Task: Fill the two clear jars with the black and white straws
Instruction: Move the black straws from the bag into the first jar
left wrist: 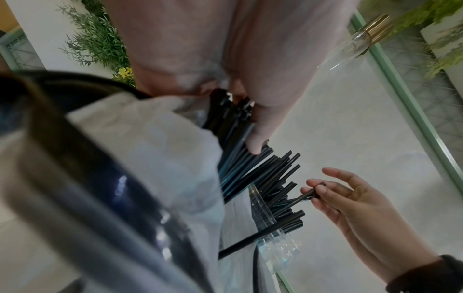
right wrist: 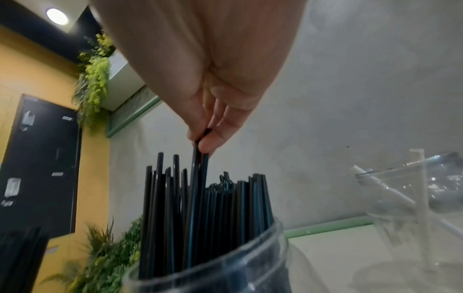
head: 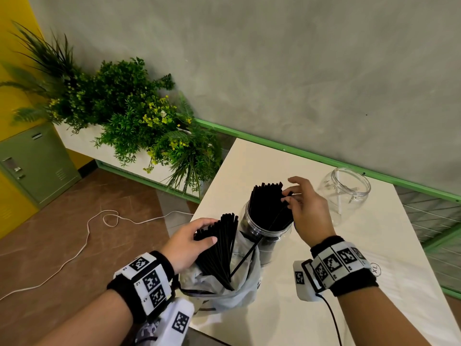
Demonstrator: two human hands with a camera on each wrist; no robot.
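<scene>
Pinching one black straw (right wrist: 200, 146), your right hand (head: 308, 211) holds it among the black straws packed in the near clear jar (head: 265, 233); your left hand (head: 185, 243) grips a black bundle (head: 220, 248) standing in the plastic bag (head: 224, 293) on the table (head: 287, 318). Only the right wrist view plainly shows two white straws (right wrist: 385, 193) in the far jar (head: 345, 193).

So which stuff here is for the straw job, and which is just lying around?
For the job:
- black straws in the near jar
- black straws in the bag, gripped by the left hand
- far jar with white straws
- right hand, pinching one black straw

Just there:
- plants
- green locker
- white cable on the floor
</scene>
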